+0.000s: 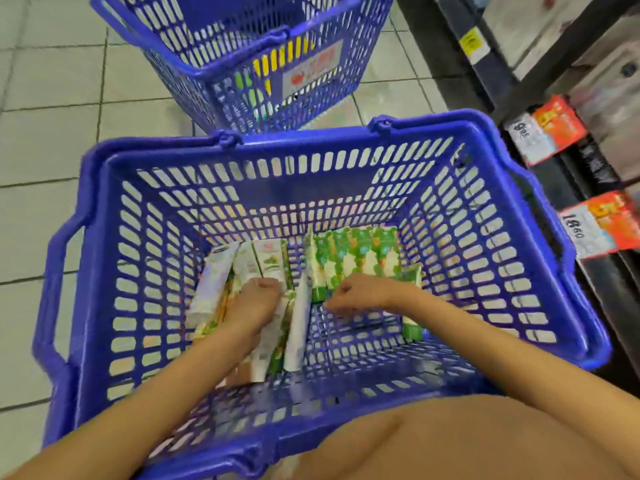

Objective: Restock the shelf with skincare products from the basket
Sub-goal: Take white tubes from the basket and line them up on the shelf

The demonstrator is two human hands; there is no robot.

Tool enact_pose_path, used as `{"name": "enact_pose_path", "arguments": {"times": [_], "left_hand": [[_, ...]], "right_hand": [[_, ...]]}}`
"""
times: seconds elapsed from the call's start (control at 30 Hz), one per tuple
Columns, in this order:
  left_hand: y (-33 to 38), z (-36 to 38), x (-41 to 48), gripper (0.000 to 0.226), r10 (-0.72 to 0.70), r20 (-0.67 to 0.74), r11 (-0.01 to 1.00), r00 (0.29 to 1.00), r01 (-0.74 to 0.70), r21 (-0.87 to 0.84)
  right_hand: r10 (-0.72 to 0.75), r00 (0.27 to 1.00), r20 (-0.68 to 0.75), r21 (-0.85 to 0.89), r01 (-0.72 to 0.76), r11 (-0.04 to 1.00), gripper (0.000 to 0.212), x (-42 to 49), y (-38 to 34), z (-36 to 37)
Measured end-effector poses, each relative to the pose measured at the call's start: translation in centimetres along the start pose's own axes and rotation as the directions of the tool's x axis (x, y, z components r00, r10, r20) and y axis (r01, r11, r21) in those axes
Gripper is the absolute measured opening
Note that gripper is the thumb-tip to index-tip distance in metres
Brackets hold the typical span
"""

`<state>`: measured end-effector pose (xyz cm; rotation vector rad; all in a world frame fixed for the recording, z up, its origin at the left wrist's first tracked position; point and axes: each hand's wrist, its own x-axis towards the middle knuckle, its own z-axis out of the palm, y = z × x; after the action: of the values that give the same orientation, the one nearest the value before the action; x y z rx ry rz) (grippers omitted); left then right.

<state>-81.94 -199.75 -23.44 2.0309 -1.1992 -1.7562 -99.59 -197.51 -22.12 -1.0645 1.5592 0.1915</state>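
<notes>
Two grips are down inside the blue basket (304, 135). The left grip (258, 299) curls its fingers round the skincare cartons (256, 259) piled on the left of the basket's floor. The right grip (349, 296) bends over the green-capped tubes (349, 258) at the basket's middle; whether it pinches one I cannot tell. A second basket (162, 46) stands beyond the basket, and right of it is the shelf (460, 64) with price tags (543, 133).

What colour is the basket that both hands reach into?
The basket is blue, best seen in the head view.
</notes>
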Motion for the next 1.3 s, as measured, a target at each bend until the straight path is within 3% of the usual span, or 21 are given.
{"name": "enact_pose_path", "arguments": {"times": [0.07,0.13,0.3,0.37,0.5,0.57,0.67,0.77,0.83,0.93,1.03,1.1,1.17,1.23,1.3], "left_hand": [[1.1,-1.3,1.0,0.022,0.131,-0.108,0.991,0.985,-0.126,0.055],[1.7,-2.2,1.8,0.028,0.201,-0.22,0.968,0.955,-0.16,0.193],[2.6,-2.6,3.6,0.02,0.222,-0.243,0.915,0.944,-0.116,0.387],[3.2,-2.2,4.4,0.025,0.209,-0.215,0.858,0.954,-0.073,0.509],[3.1,-1.3,6.3,0.037,0.222,-0.161,0.717,0.962,-0.049,0.695],[2.4,-0.6,6.8,0.053,0.23,-0.177,0.696,0.957,-0.035,0.717],[1.7,1.0,7.2,0.072,0.292,-0.176,0.604,0.94,-0.039,0.796],[1.2,2.7,7.2,0.069,0.332,-0.062,0.444,0.941,-0.098,0.89],[1.1,3.7,7.0,0.063,0.318,0.005,0.413,0.948,-0.143,0.9],[1.2,4.3,6.8,0.054,0.353,0.079,0.516,0.932,-0.264,0.815],[1.8,2.8,7.0,0.045,0.375,0.089,0.768,0.923,-0.363,0.527],[2.5,1.4,6.8,0.04,0.232,0.094,0.898,0.968,-0.25,0.361],[3.0,0.4,6.5,0.032,0.056,0.236,0.99,0.97,-0.085,0.113],[3.2,-0.3,5.9,0.021,-0.045,0.419,0.969,0.907,0.142,-0.202],[3.1,-0.6,5.4,0.011,-0.057,0.482,0.896,0.874,0.258,-0.362]], "right_hand": [[0.079,0.984,0.162,-0.087,-0.065,0.994,0.044,2.0,-2.0,1.6],[0.149,0.947,0.285,0.014,-0.159,0.987,0.04,3.8,-2.9,3.6],[0.145,0.976,0.165,0.279,-0.187,0.942,0.042,5.1,-2.3,5.6],[0.151,0.978,0.142,0.39,-0.195,0.9,0.031,5.1,-1.5,5.4],[0.09,0.987,0.13,0.71,-0.157,0.686,0.012,4.8,-0.4,3.6],[0.086,0.995,0.049,0.724,-0.095,0.683,0.013,4.5,-0.2,2.5],[0.122,0.99,-0.071,0.712,-0.036,0.702,0.035,4.2,0.1,1.1],[0.065,0.994,-0.089,0.719,0.019,0.695,0.04,3.8,0.2,0.4],[0.021,0.995,-0.094,0.737,0.056,0.674,0.041,3.6,0.1,0.4],[-0.019,0.996,-0.089,0.746,0.079,0.661,0.042,3.4,0.2,0.9],[-0.015,0.999,-0.052,0.719,0.048,0.694,0.042,3.2,0.1,1.4],[0.012,0.999,-0.051,0.698,0.027,0.716,0.045,3.1,0.1,1.4],[0.043,0.997,-0.066,0.698,0.015,0.715,0.052,2.9,0.2,1.3],[0.052,0.995,-0.082,0.709,0.021,0.705,0.061,2.8,0.5,0.9],[0.005,0.997,-0.083,0.729,0.057,0.682,0.052,2.3,0.7,0.3]]}}
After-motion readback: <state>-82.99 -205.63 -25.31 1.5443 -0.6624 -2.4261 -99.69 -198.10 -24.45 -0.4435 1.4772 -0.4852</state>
